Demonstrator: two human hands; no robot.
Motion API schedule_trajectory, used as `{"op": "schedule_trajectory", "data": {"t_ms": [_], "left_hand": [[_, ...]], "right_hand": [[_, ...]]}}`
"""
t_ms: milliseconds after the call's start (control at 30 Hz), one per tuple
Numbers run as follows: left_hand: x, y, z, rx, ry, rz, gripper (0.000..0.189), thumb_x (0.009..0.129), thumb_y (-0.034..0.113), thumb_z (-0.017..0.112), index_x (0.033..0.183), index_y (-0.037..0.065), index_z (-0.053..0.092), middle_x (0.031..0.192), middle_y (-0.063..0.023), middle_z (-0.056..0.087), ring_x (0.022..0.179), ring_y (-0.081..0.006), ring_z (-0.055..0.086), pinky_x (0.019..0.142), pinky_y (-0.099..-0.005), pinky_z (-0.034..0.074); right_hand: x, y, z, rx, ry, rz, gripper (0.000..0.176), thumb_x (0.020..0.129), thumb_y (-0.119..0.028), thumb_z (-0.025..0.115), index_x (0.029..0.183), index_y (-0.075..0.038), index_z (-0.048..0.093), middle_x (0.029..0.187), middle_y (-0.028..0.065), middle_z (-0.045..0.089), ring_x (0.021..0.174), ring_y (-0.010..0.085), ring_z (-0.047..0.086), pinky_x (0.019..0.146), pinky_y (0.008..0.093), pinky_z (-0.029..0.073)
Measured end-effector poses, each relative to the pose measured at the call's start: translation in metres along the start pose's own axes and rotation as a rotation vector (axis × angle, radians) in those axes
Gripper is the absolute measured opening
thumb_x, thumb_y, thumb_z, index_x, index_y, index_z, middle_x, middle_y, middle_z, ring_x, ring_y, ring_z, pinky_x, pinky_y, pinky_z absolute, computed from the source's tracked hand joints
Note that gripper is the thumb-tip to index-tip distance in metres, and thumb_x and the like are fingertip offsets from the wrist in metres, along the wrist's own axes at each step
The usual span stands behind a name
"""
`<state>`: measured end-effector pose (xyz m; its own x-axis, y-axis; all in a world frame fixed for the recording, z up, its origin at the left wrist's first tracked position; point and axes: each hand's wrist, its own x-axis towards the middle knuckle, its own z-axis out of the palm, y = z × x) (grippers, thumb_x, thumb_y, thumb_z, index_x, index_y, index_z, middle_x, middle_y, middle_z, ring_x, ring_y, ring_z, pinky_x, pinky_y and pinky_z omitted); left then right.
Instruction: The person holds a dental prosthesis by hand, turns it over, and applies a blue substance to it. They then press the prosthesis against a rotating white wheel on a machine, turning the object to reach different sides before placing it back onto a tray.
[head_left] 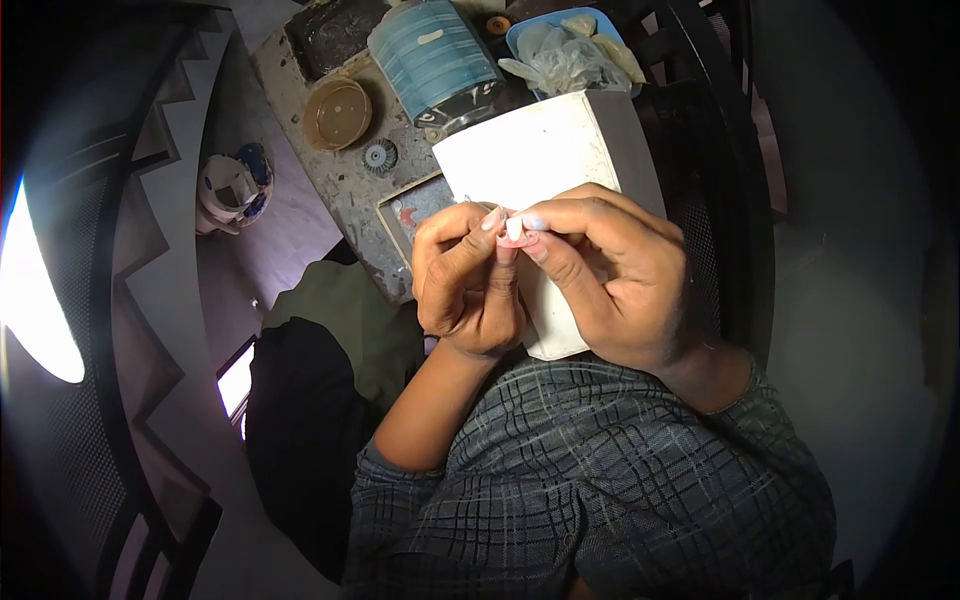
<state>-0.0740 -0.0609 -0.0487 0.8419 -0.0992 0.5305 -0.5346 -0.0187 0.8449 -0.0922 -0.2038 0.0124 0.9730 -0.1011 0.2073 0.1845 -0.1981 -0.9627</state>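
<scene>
Close over a white box-like block [535, 150], my two hands meet at a small pink piece with a white tooth on it, which looks like a partial denture [515, 236]. My left hand [465, 278] pinches its left side between thumb and fingers. On the other side, my right hand [620, 270] grips it with thumb and index finger, the remaining fingers curled. Fingertips cover part of the piece. A shallow tray [393, 212] lies partly hidden behind my left hand.
Farther back on the stained worktable [285, 95] stand a brown bowl [337, 113], a small ridged metal wheel [380, 156] and a blue striped cylinder [432, 58]. A blue basin [525, 30] holds plastic bags [570, 62]. A white bucket [228, 188] is at the left.
</scene>
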Motion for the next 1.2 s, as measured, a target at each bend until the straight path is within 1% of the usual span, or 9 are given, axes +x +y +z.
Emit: {"op": "schedule_trajectory", "data": {"t_ms": [467, 567, 733, 800, 867, 967, 1033, 1133, 1200], "left_hand": [[0.001, -0.001, 0.004, -0.034, 0.037, -0.017, 0.019, 0.095, -0.007, 0.058, 0.113, -0.004, 0.059, 0.108, -0.017, 0.057, 0.095, -0.0161, 0.059, 0.084, -0.0271, 0.048], [0.005, 0.003, 0.005, -0.127, 0.091, -0.047, 0.021, 0.092, -0.007, 0.063, 0.113, -0.004, 0.061, 0.108, -0.0149, 0.057, 0.089, -0.0147, 0.058, 0.076, -0.0245, 0.049], [0.01, 0.015, -0.009, -0.415, 0.035, -0.309, 0.014, 0.094, -0.002, 0.064, 0.107, -0.003, 0.059, 0.108, -0.0106, 0.054, 0.093, -0.0132, 0.056, 0.084, -0.0255, 0.047], [0.007, 0.014, -0.018, -0.475, 0.042, -0.337, 0.012, 0.094, 0.0, 0.065, 0.104, -0.002, 0.059, 0.107, -0.0097, 0.056, 0.096, -0.0135, 0.056, 0.087, -0.0273, 0.047], [0.005, 0.014, -0.027, -0.507, -0.018, -0.381, 0.011, 0.093, -0.001, 0.064, 0.103, -0.002, 0.058, 0.106, -0.0107, 0.058, 0.096, -0.0142, 0.055, 0.087, -0.028, 0.046], [0.005, 0.013, -0.04, -0.554, 0.058, -0.401, 0.007, 0.096, 0.001, 0.06, 0.102, -0.002, 0.056, 0.105, -0.0138, 0.06, 0.094, -0.0191, 0.061, 0.086, -0.0337, 0.05], [0.004, 0.008, -0.052, -0.633, 0.186, -0.466, 0.006, 0.099, 0.004, 0.054, 0.101, -0.002, 0.055, 0.104, -0.0199, 0.064, 0.089, -0.0255, 0.068, 0.081, -0.0387, 0.056], [-0.009, -0.015, -0.078, -0.644, 0.235, -0.522, 0.006, 0.099, 0.003, 0.05, 0.102, -0.001, 0.054, 0.104, -0.0222, 0.065, 0.092, -0.0321, 0.069, 0.079, -0.042, 0.059], [-0.02, -0.032, -0.084, -0.616, 0.272, -0.529, 0.006, 0.1, 0.005, 0.052, 0.102, 0.0, 0.053, 0.103, -0.0235, 0.067, 0.086, -0.0324, 0.072, 0.074, -0.0399, 0.061]], "right_hand": [[0.0, -0.004, 0.0, -0.008, 0.026, 0.012, 0.009, 0.091, -0.003, 0.068, 0.096, 0.004, 0.07, 0.086, 0.0137, 0.072, 0.075, 0.0177, 0.072, 0.063, 0.0259, 0.056], [0.001, -0.005, -0.001, -0.031, 0.013, 0.009, 0.009, 0.09, -0.004, 0.069, 0.095, 0.004, 0.071, 0.086, 0.0134, 0.073, 0.074, 0.0171, 0.072, 0.064, 0.0256, 0.056], [-0.002, -0.007, 0.002, -0.031, -0.014, -0.013, 0.009, 0.087, -0.005, 0.074, 0.092, 0.003, 0.074, 0.083, 0.0123, 0.074, 0.075, 0.0151, 0.072, 0.064, 0.0247, 0.057], [-0.002, -0.009, 0.005, 0.014, 0.002, 0.044, 0.01, 0.085, -0.005, 0.077, 0.09, 0.002, 0.075, 0.082, 0.011, 0.074, 0.075, 0.0137, 0.072, 0.063, 0.0247, 0.056], [-0.004, -0.003, 0.004, 0.0, -0.025, -0.009, 0.015, 0.083, -0.006, 0.079, 0.094, 0.002, 0.074, 0.084, 0.0086, 0.074, 0.07, 0.0097, 0.068, 0.06, 0.0226, 0.053], [-0.003, -0.004, 0.006, -0.047, -0.064, 0.034, 0.027, 0.08, -0.007, 0.083, 0.101, 0.004, 0.07, 0.086, 0.0072, 0.07, 0.066, 0.0046, 0.059, 0.058, 0.0177, 0.049], [-0.003, -0.004, 0.008, -0.044, -0.06, 0.03, 0.027, 0.08, -0.006, 0.083, 0.1, 0.004, 0.07, 0.086, 0.0077, 0.07, 0.067, 0.0047, 0.06, 0.058, 0.0175, 0.048], [-0.004, -0.001, 0.009, -0.044, -0.044, 0.009, 0.024, 0.081, -0.008, 0.082, 0.099, 0.005, 0.07, 0.086, 0.0082, 0.07, 0.069, 0.0047, 0.06, 0.058, 0.0171, 0.048], [-0.004, 0.0, 0.008, -0.065, -0.041, 0.019, 0.023, 0.083, -0.01, 0.081, 0.099, 0.004, 0.07, 0.086, 0.0083, 0.07, 0.069, 0.005, 0.061, 0.058, 0.0175, 0.048]]}}
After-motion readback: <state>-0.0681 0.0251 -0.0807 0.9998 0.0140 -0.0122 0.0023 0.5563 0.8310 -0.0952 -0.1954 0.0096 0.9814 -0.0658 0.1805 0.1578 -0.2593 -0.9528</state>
